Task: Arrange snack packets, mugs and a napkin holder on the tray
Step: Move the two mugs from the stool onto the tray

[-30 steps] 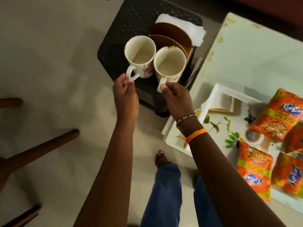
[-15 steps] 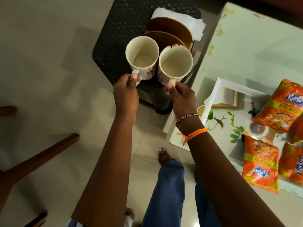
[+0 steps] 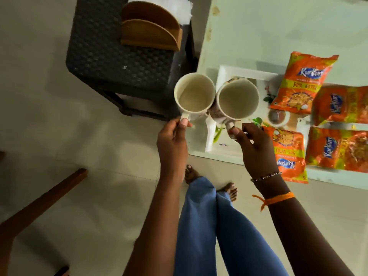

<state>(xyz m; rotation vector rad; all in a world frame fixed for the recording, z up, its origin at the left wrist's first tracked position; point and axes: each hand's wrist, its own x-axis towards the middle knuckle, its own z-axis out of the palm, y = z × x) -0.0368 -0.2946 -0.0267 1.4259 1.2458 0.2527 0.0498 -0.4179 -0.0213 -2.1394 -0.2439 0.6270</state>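
Note:
My left hand (image 3: 172,140) grips the handle of a cream mug (image 3: 194,94), held in the air over the gap between stool and table. My right hand (image 3: 253,148) holds a second cream mug (image 3: 238,99) by its handle, above the left end of the white floral tray (image 3: 221,74). The two mugs touch side by side. Several orange snack packets (image 3: 302,82) lie on the tray's right part. A wooden napkin holder (image 3: 150,30) with white napkins stands on the black stool (image 3: 111,56).
The tray rests on a pale green table (image 3: 278,30) at the right. A wooden chair leg (image 3: 39,204) crosses the tiled floor at lower left. My legs in blue trousers and bare feet are below the hands.
Both mugs have been lifted off the black stool and carried right, toward the tray. The napkin holder stays on the stool.

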